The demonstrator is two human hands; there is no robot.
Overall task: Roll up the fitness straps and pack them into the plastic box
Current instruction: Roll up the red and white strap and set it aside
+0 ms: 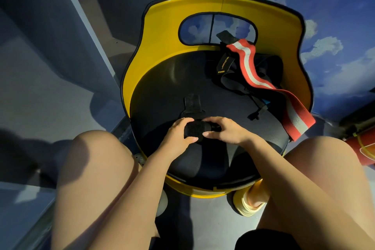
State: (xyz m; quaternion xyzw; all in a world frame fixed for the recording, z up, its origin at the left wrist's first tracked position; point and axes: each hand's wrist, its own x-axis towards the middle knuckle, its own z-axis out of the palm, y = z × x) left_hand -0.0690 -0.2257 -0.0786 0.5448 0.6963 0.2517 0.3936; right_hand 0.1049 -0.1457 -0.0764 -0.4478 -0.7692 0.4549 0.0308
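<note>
Rolling step underway: left hand (178, 135) and right hand (225, 130) pinch half-rolled black fabric strap (193, 131) on round black seat cushion (162, 79); flat tail (191, 103) still unrolled. Next: finish roll. Plastic box unseen.

Your hands are on a black strap roll (194, 130). The chair (162, 46) has a yellow back edged in black and a black seat. The band (253, 75) across it is red with a white centre stripe. A black strap (224, 63) carries yellow lettering.
</note>
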